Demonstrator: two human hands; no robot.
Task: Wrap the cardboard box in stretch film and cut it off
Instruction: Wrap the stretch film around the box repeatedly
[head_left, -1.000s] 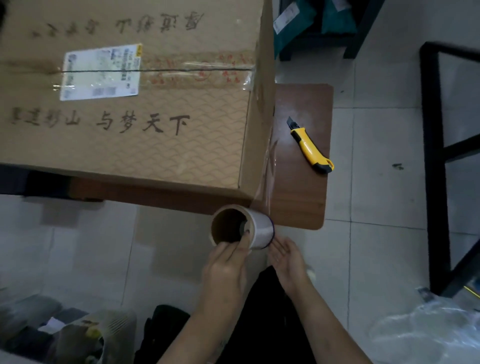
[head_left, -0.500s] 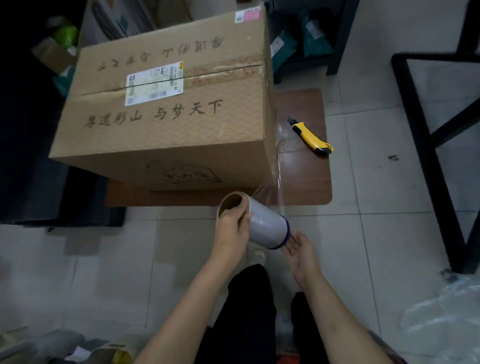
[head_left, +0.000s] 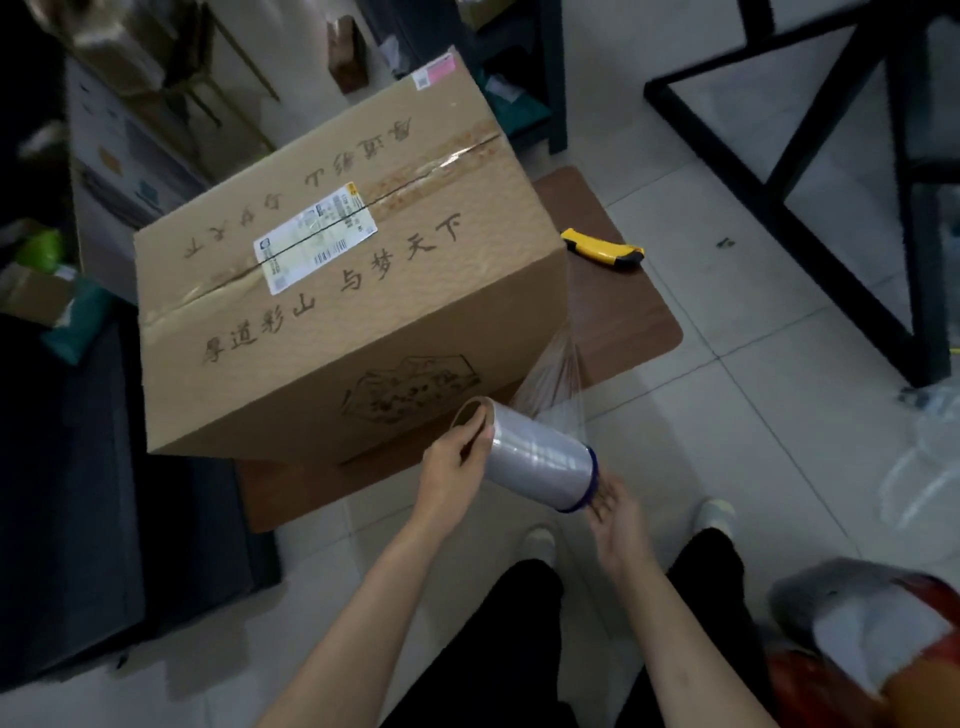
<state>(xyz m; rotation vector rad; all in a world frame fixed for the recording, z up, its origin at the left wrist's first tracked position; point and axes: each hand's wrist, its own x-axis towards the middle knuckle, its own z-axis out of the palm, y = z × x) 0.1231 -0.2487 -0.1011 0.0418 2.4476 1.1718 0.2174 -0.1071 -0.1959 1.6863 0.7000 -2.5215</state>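
A large cardboard box (head_left: 343, 312) with black characters and a white shipping label stands on a low brown table (head_left: 628, 322). A roll of stretch film (head_left: 540, 462) hangs in front of the box's near right corner. A clear sheet of film (head_left: 558, 374) runs from the roll up to that corner. My left hand (head_left: 457, 462) grips the roll's open cardboard end, thumb inside the core. My right hand (head_left: 613, 509) supports the blue-rimmed far end with straight fingers. A yellow utility knife (head_left: 602, 248) lies on the table right of the box.
A black metal frame (head_left: 810, 171) stands on the tiled floor at the right. Dark furniture and cluttered boxes (head_left: 47, 291) fill the left side. Crumpled clear plastic (head_left: 930, 457) lies at the right edge. My feet and dark trousers (head_left: 535, 623) are below the roll.
The view has swung left and back, so the box now shows corner-on. The roll stays between both hands, and the film sheet to the box corner has lengthened.
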